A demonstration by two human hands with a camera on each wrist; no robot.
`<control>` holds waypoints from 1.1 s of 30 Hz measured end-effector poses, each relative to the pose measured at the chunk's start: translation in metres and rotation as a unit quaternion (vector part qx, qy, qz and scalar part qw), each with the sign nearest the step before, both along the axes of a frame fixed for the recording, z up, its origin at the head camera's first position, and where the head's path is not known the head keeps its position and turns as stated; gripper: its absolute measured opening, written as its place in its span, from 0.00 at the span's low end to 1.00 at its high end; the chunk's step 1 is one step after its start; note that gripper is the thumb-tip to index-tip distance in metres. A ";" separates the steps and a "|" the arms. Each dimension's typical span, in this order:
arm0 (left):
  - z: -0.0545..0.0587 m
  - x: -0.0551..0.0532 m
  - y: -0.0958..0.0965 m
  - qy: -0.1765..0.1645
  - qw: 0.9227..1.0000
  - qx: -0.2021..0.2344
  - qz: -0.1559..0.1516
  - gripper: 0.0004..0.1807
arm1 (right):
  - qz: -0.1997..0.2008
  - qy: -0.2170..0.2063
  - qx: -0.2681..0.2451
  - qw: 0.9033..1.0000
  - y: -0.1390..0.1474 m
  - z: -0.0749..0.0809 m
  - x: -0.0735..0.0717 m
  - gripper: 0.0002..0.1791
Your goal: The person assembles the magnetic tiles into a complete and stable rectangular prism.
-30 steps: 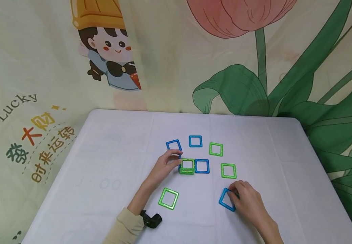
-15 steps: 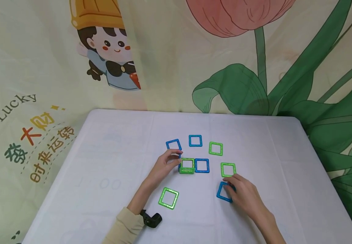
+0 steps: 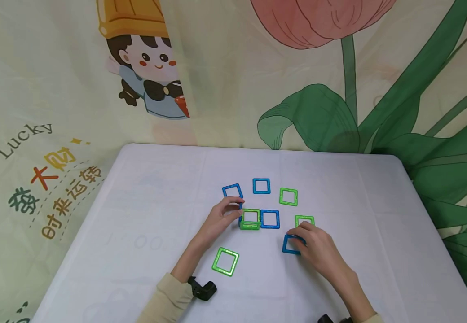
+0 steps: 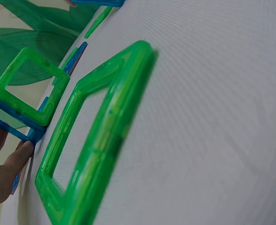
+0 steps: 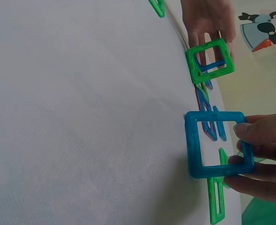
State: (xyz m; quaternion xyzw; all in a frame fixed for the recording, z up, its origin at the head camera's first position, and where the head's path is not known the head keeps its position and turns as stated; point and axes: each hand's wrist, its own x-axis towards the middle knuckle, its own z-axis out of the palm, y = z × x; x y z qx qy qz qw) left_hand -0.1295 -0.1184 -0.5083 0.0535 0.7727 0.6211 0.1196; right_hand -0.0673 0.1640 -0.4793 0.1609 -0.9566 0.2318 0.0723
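Observation:
My left hand [image 3: 217,222] holds a blue square magnetic tile [image 4: 11,130] at the left side of a small structure. That tile stands up from the table, joined to an upright green magnetic tile [image 3: 249,226]. Another blue tile [image 3: 270,227] lies flat against the structure's right side. My right hand [image 3: 320,246] pinches a separate blue magnetic tile [image 5: 192,145] between thumb and fingers, raised and tilted over the table. In the right wrist view its open frame shows fully, apart from the edge under the fingers.
Behind the structure lie two loose blue tiles, one at left [image 3: 231,185] and one in the middle [image 3: 261,180], and a green tile [image 3: 288,204]. Another green tile [image 3: 305,217] is partly hidden by my right hand. One more green tile [image 3: 219,259] lies nearer, on the white table [image 3: 156,193].
My right hand has moved forward and to the left with its blue tile, now covering part of the green tile behind it. The left hand has stayed at the structure.

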 end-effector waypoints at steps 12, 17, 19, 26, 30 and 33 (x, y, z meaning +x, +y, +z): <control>0.000 0.000 -0.002 0.002 1.000 -0.003 0.001 0.20 | 0.024 0.037 0.000 0.999 -0.009 0.003 -0.009 0.13; -0.001 0.000 -0.001 0.006 1.000 -0.003 0.001 0.20 | 0.029 0.039 0.000 0.999 -0.014 0.004 -0.012 0.12; 0.000 0.000 -0.001 0.006 1.000 -0.003 0.001 0.20 | 0.030 0.041 0.002 0.999 -0.016 0.004 -0.013 0.12; -0.001 0.000 0.000 0.005 1.000 -0.005 0.003 0.20 | 0.034 0.039 -0.005 0.999 -0.023 0.005 -0.018 0.12; -0.002 0.000 0.000 0.008 1.000 -0.007 0.003 0.20 | 0.046 0.048 -0.007 0.998 -0.026 0.005 -0.022 0.12; -0.002 0.001 0.001 0.008 1.000 -0.008 0.004 0.20 | 0.052 0.055 -0.007 0.997 -0.028 0.005 -0.025 0.12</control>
